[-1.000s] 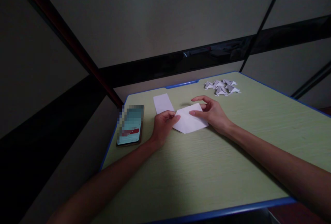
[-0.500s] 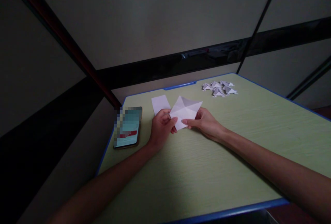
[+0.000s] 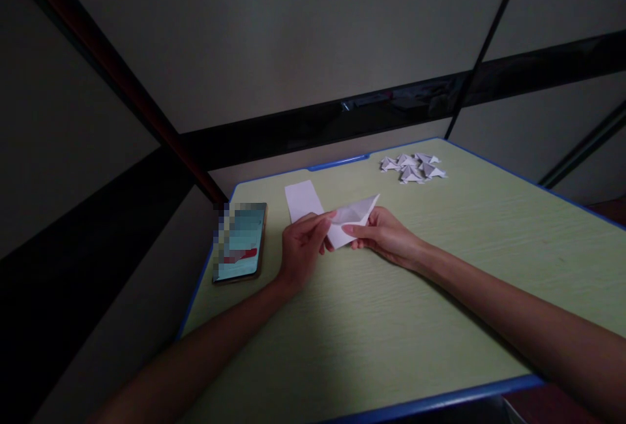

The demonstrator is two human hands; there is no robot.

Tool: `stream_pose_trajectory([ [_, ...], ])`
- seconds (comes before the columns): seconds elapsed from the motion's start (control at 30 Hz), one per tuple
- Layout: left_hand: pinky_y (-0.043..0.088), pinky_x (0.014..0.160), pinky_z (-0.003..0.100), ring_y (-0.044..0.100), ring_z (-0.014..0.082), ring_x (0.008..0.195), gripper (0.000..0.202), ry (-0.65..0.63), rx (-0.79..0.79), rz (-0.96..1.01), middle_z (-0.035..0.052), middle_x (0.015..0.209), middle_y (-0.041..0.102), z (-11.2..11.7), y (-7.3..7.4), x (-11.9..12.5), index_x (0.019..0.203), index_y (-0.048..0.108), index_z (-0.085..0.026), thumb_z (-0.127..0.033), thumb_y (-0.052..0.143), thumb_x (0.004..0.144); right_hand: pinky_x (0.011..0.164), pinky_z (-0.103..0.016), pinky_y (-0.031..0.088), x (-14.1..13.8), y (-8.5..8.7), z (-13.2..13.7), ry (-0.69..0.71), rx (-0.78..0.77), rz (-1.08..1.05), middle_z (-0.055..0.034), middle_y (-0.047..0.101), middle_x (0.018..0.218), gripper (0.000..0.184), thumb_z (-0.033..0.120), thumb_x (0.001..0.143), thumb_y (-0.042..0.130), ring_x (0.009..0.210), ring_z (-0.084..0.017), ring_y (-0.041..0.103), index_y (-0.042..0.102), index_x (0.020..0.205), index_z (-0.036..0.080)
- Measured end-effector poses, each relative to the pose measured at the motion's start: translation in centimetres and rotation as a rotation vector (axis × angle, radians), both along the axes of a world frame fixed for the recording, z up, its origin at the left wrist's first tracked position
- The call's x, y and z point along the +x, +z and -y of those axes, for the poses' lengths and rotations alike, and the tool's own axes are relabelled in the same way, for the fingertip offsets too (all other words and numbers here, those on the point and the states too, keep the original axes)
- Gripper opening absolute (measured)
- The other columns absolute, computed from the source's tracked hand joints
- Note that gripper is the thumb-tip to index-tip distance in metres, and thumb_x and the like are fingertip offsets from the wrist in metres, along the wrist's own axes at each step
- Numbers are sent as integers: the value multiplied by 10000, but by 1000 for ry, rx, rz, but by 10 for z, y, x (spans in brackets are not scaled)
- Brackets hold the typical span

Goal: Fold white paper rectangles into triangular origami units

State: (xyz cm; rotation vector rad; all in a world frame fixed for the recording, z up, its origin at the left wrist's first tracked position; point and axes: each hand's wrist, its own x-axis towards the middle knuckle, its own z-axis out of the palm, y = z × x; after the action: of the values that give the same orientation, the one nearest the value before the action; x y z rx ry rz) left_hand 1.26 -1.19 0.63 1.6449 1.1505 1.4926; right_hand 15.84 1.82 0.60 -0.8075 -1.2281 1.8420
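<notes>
Between both hands is a white sheet of paper [image 3: 342, 233], partly folded, with one pointed corner sticking up to the right. My left hand [image 3: 304, 241] pinches its left edge between thumb and fingers. On the other side, my right hand [image 3: 384, 231] grips the lower right part, its thumb lying across the front. The right fingers are partly hidden behind the paper. Just beyond my left hand, a stack of white paper [image 3: 302, 199] lies flat on the table.
A phone [image 3: 242, 241] with a lit screen, partly pixelated, lies at the table's left side. Several folded paper figures [image 3: 411, 173] sit together at the back right. The pale green table [image 3: 440, 333] has a blue edge, and a panelled wall [image 3: 303, 39] stands behind it.
The paper's upper flap has come down toward me, so the sheet looks narrower. My left thumb and fingers have moved up along its left edge; my right hand stays nearly still.
</notes>
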Motion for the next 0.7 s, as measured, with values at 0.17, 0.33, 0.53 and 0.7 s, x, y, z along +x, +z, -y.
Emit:
stream_pose_trajectory([
  [0.17,333,364,176,446,45,421,140,78,-44,76,-5,644,570,-4,0,0,660,643,-142,-254,565,689,444,-186,383,2,-3,-2,13,132,127,-28,604,599,136,194,601,653,464,-55,502,594,658,86],
  [0.33,341,346,163,453,52,371,144,74,-188,137,-34,526,559,-7,-5,1,651,568,-134,-250,636,600,444,-175,370,2,-5,-4,51,231,196,10,579,521,88,152,589,636,444,-51,486,584,615,86],
  [0.53,376,386,167,522,79,444,207,-67,-259,103,-24,579,588,-7,-6,2,769,569,-132,-242,629,603,432,-164,359,3,-4,-5,155,265,224,39,550,451,70,112,551,631,412,-47,472,563,539,99],
  [0.7,345,370,156,483,62,410,131,-36,-290,73,-28,498,562,-6,-4,4,614,569,-119,-247,587,633,425,-162,355,3,-3,-5,205,261,248,39,550,447,62,97,556,616,406,-48,474,555,545,101],
])
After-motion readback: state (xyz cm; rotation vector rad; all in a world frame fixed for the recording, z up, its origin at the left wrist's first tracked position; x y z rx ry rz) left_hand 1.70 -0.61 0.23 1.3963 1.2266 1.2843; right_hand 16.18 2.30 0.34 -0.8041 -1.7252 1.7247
